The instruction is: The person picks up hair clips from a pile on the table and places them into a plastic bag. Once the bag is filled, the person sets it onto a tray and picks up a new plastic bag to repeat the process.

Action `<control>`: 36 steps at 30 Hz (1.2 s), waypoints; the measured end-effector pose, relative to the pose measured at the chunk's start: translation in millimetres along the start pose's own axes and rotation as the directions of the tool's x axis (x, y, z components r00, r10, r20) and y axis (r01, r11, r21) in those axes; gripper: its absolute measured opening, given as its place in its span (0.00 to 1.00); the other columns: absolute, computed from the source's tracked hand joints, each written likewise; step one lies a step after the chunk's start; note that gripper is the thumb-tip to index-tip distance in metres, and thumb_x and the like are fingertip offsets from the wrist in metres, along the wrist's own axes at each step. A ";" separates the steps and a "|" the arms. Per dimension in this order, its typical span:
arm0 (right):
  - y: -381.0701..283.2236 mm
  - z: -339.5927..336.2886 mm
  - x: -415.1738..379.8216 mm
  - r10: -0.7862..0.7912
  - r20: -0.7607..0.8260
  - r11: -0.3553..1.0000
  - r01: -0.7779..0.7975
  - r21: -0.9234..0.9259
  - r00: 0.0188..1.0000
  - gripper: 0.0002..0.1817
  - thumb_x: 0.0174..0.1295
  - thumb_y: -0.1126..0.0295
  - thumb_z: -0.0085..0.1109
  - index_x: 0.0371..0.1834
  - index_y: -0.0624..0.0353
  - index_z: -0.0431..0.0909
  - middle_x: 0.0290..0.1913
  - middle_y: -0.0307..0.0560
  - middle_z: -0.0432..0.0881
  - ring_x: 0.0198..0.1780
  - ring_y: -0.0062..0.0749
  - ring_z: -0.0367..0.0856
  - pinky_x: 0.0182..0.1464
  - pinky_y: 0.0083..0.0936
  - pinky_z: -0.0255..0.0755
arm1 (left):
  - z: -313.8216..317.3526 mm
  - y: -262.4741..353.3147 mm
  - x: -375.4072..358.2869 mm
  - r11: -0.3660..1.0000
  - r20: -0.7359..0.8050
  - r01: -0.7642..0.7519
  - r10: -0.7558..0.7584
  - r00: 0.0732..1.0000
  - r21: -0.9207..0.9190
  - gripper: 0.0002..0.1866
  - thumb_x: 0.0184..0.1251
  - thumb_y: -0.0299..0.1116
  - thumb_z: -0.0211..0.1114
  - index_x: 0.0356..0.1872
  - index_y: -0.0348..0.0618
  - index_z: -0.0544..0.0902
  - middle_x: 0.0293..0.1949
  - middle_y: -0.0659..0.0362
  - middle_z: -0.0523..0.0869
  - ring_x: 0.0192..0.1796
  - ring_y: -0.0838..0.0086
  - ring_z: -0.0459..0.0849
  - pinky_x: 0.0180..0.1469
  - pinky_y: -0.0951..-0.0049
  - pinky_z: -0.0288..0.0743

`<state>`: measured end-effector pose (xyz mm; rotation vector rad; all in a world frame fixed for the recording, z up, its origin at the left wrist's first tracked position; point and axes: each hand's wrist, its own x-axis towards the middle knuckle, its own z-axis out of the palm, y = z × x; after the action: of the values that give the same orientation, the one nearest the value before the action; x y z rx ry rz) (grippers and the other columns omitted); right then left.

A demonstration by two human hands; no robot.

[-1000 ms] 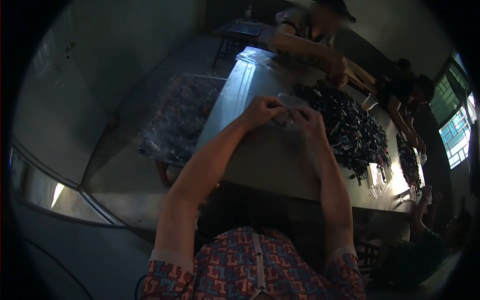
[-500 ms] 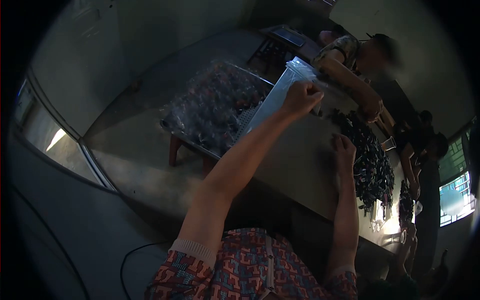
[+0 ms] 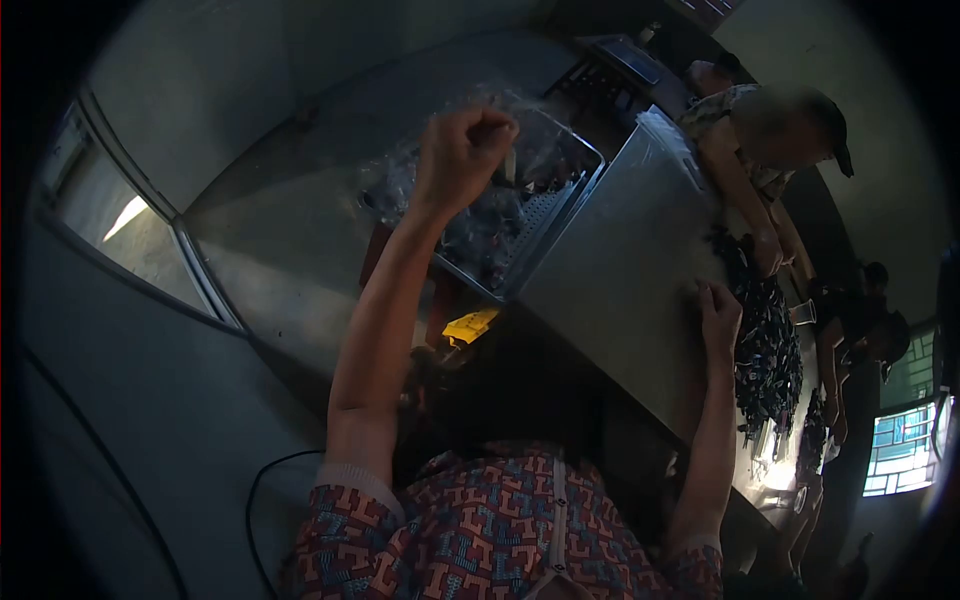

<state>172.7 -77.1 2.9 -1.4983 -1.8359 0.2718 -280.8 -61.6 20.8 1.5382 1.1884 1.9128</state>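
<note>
Dim walls and a floor crossed by soft light surround a metal worktop (image 3: pixel 620 250), with a barred window (image 3: pixel 900 450) glowing at the right and a black cable (image 3: pixel 250 510) looping over the floor at the left. On the worktop's right side lies a long heap of small dark pieces (image 3: pixel 765 370), too small to identify; a clear cup (image 3: pixel 803 313) stands near it. Just beside the worktop's left edge is a metal tray with a perforated side (image 3: pixel 530 232), holding clear plastic bags (image 3: pixel 490 215) with dark contents. Above these bags is the left hand (image 3: pixel 465 150), its fingers curled in toward the palm; I cannot tell whether its grip is on anything. At the near edge of the heap is the right hand (image 3: pixel 718 312), low over the worktop with its fingers bent, and whether its grip is released or grasping a piece cannot be told either. Below the tray shows a yellow packet (image 3: pixel 470 326). Clear plastic sheets (image 3: pixel 665 140) lie at the worktop's far end, near a co-worker who leans in, a hand (image 3: pixel 768 250) at the heap's far end.
</note>
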 end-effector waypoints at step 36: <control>-4.7 0.2 1.6 0.036 0.015 0.998 -0.036 -0.045 0.999 0.12 0.68 0.66 0.57 0.45 0.63 0.84 0.32 0.43 0.86 0.33 0.22 0.82 0.37 0.20 0.73 | 76.3 -170.6 -145.5 0.519 0.095 0.050 -0.249 0.964 0.854 0.07 0.49 0.30 0.66 0.31 0.45 0.84 0.37 0.53 0.83 0.46 0.60 0.77 0.49 0.62 0.65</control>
<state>168.9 -76.9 6.2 -1.5650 -1.8401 0.2626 -197.2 -49.8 -200.5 1.9018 2.2627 0.9752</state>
